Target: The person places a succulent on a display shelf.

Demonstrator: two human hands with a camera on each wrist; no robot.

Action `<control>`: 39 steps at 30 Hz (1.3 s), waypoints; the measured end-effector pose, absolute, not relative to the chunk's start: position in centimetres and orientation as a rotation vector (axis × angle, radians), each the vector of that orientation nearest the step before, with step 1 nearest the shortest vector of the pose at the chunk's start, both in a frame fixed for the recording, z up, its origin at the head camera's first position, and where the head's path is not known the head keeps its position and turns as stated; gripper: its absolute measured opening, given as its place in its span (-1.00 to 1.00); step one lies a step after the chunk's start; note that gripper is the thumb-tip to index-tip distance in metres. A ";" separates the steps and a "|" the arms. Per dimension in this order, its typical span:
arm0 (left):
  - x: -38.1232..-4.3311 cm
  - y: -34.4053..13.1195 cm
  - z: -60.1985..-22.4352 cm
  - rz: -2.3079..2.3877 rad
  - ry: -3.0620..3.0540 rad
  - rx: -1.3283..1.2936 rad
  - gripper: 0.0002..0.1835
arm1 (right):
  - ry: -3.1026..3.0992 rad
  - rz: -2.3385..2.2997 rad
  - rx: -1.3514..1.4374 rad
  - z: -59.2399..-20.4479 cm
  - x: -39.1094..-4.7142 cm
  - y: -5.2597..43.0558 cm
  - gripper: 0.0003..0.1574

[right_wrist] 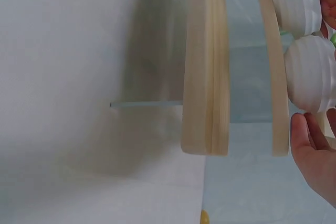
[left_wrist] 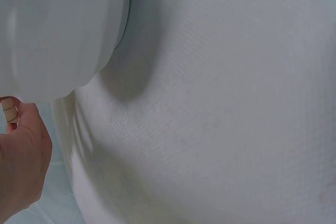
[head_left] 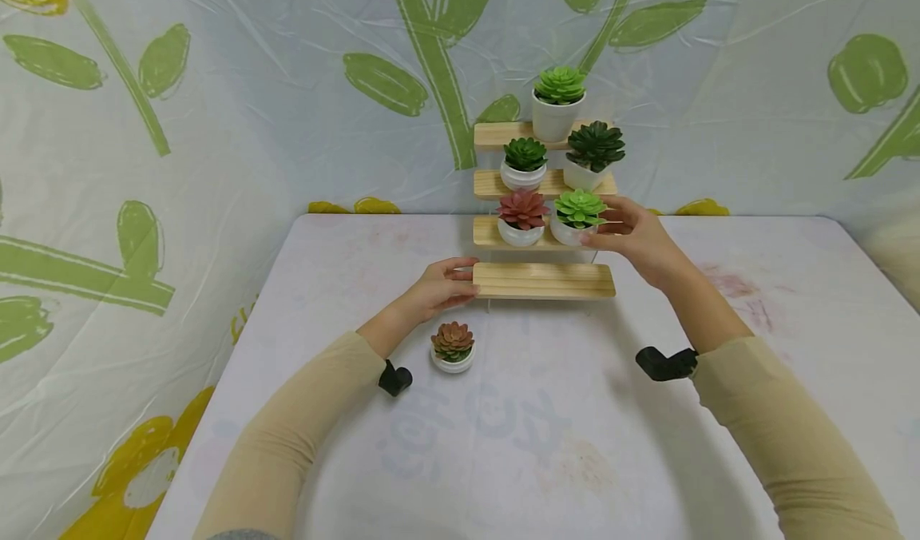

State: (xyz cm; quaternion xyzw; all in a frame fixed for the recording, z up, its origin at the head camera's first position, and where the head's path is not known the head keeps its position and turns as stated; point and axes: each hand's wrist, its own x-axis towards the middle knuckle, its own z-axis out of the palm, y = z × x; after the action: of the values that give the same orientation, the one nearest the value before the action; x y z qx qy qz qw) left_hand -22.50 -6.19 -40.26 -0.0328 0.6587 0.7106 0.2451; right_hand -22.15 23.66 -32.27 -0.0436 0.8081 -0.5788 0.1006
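Note:
A tiered wooden stand carries small potted succulents on its upper steps. My left hand [head_left: 443, 286] grips the left end of its bare lowest step [head_left: 544, 281]. On the step above, my right hand [head_left: 636, 240] holds the right side of a bright green succulent [head_left: 579, 209] in a white pot [right_wrist: 311, 74], thumb in front and fingers partly hidden behind. A red succulent [head_left: 522, 209] sits just left of that pot. Down on the table, near my left wrist, stands a brownish-pink succulent [head_left: 453, 343]; its white pot [left_wrist: 58, 30] looms large in the left wrist view.
Higher on the stand are a small dark green succulent [head_left: 525, 155], a larger dark green one [head_left: 595, 147] and a light green one [head_left: 559, 89] at the top. The table [head_left: 503, 460] has a white cloth. Behind it hangs a flower-patterned sheet [head_left: 273, 85].

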 end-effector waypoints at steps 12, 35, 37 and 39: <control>-22.6 -6.2 -40.3 1.950 1.787 -0.085 -0.40 | 2.377 -1.767 -0.174 -33.0 -20.4 25.0 -0.14; -22.4 -6.2 -40.3 1.947 1.780 -0.086 -0.41 | 2.192 -1.803 -0.354 -36.6 -16.3 22.8 -0.37; -22.4 -6.2 -40.3 1.947 1.783 -0.084 -0.41 | 2.176 -1.792 -0.356 -37.0 -16.1 22.3 -0.34; -22.4 -6.2 -40.3 1.944 1.785 -0.083 -0.41 | 2.171 -1.773 -0.360 -37.5 -15.9 21.7 -0.31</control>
State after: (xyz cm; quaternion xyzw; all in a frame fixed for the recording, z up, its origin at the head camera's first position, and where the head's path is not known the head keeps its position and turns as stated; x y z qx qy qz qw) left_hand -22.41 -6.22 -40.31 -0.0306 0.6548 0.7133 0.2479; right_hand -15.94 21.71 -37.48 -0.1258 0.7586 -0.6196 0.1572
